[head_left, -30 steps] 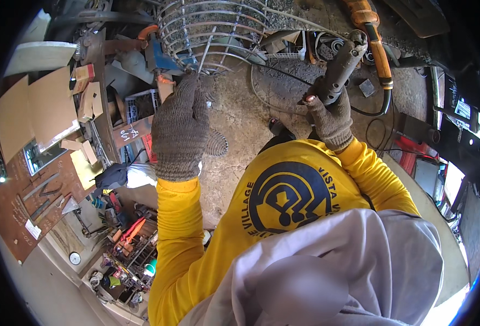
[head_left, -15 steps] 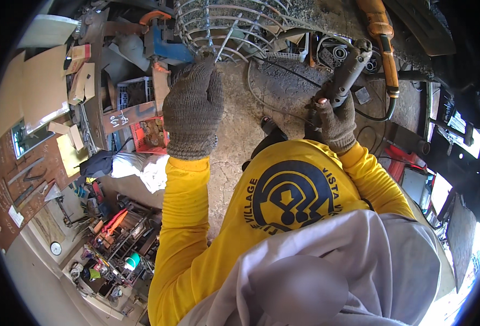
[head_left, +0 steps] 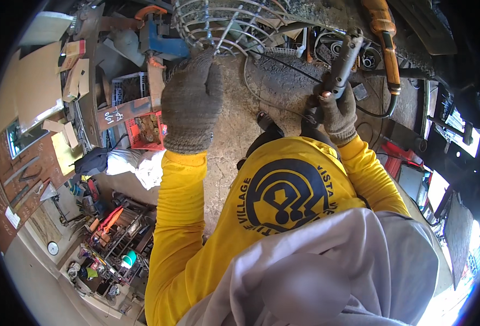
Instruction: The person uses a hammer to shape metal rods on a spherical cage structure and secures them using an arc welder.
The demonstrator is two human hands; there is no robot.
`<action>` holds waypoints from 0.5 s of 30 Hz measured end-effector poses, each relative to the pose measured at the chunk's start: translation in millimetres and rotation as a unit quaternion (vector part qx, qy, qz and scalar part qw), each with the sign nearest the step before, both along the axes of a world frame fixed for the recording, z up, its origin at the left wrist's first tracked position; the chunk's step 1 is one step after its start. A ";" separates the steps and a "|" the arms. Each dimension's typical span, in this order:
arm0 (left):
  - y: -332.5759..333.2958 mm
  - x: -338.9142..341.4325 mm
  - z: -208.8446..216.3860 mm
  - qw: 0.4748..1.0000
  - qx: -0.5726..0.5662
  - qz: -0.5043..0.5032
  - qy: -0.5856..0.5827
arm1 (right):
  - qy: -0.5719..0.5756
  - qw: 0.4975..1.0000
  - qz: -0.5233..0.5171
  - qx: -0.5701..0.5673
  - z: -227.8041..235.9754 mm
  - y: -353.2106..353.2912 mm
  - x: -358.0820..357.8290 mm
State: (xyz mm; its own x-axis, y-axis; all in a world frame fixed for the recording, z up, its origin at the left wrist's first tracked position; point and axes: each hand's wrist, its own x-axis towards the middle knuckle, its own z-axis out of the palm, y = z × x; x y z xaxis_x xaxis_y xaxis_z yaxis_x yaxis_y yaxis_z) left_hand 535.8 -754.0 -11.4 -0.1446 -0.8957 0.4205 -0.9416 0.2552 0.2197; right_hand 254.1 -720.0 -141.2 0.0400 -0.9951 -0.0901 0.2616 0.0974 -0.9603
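Note:
My left hand (head_left: 190, 106), in a brown knitted glove, is raised at the lower rim of a round cage of bent metal wire (head_left: 234, 24). Its fingers appear closed on the wire there, though their tips are mostly hidden behind the glove's back. In my right hand (head_left: 339, 113), also gloved, I grip a grey metal tube-shaped tool (head_left: 344, 62) with small holes along its side and a rounded head pointing up and away. My bare thumb tip presses against its lower end. A thin dark line (head_left: 289, 66) runs from beneath the cage toward this hand.
An orange power tool (head_left: 384, 38) with a dark cable lies at the upper right. A blue vise-like block (head_left: 164, 43), a red crate (head_left: 145, 131) and cardboard sheets (head_left: 39, 81) are at the left. Cluttered tools (head_left: 115, 239) fill the lower left. Cables cross the concrete floor (head_left: 226, 130).
My right hand has turned the grey metal tool slightly more upright and shifted it up a little. My left hand stays at the cage; the view has shifted slightly.

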 end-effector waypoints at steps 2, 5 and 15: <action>-0.2 -10.0 5.4 0.999 0.037 0.031 0.025 | -0.019 1.000 -0.019 0.002 -2.2 5.9 -1.6; -1.8 -11.1 6.3 0.999 0.030 0.039 0.021 | -0.009 1.000 -0.011 0.025 8.3 8.1 -7.9; -1.5 -6.4 -0.6 0.999 -0.034 0.012 0.021 | 0.002 0.999 -0.031 0.019 11.9 9.5 -9.1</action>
State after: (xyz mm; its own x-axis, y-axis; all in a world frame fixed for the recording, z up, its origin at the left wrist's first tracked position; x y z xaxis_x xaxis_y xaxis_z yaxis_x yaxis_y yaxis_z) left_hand 529.5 -755.4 -12.0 -0.1051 -0.8676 0.4861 -0.9381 0.2487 0.2409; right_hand 245.0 -710.5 -129.3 -0.0218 -0.9916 -0.1273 0.2636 0.1172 -0.9575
